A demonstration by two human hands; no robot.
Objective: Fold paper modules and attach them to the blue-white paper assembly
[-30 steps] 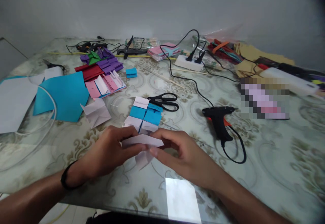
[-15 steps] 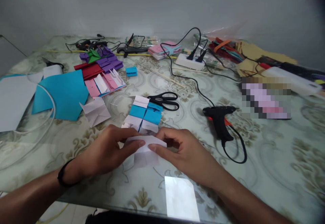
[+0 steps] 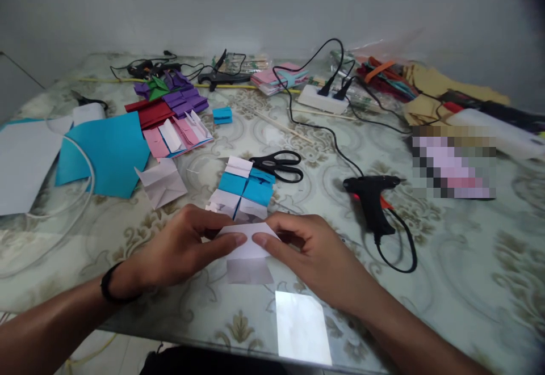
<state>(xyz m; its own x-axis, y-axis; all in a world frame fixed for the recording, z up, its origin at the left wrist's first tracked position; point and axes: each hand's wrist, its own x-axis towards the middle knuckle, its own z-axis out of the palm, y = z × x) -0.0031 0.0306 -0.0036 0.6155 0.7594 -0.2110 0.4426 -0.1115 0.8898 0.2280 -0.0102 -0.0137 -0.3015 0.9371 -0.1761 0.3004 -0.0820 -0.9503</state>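
Between my hands is a folded piece of white paper [image 3: 249,247], its lower flap hanging toward me. My left hand [image 3: 191,244] pinches its left side, thumb on top and fingers behind. On the right side my right hand [image 3: 304,244] pinches it the same way, the two thumb tips close together. Just beyond lie folded white and blue paper pieces [image 3: 244,185], partly hidden by my fingers. Black-handled scissors [image 3: 279,165] rest against their far right, blades covered. A creased white paper square [image 3: 164,182] lies left of them.
A black glue gun [image 3: 372,193] with a cord stands to the right. Blue paper [image 3: 104,156] and white sheets [image 3: 29,162] lie left. Farther back are folded purple [image 3: 185,101], red [image 3: 149,114] and pink [image 3: 157,143] papers, and a white power strip [image 3: 321,101] with plugs.
The white paper has tilted, so its upper face and lower flap now show more plainly. Both hands keep their pinch, shifted very slightly. The whole view has moved a little.
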